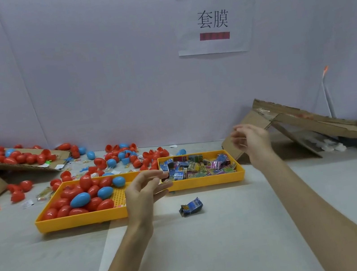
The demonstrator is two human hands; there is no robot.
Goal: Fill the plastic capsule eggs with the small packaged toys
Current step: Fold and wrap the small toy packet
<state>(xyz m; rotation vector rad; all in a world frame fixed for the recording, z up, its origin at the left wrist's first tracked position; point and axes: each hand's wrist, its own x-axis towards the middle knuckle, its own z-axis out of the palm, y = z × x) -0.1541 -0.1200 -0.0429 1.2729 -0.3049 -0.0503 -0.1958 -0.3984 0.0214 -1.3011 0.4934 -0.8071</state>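
A yellow tray (78,219) on the left holds several red and blue capsule eggs (80,199). A second yellow tray (206,181) to its right holds several small packaged toys (195,165). One packaged toy (190,207) lies alone on the table in front of the trays. My left hand (142,188) hovers between the two trays, fingers relaxed and holding nothing. My right hand (252,139) is raised to the right of the toy tray, blurred, fingers loosely spread and holding nothing.
Loose red and blue eggs and egg halves (126,157) are scattered behind the trays. A cardboard sheet (24,164) at the left carries more eggs. A folded cardboard ramp (307,120) stands at the right. A paper sign (215,20) hangs on the back wall.
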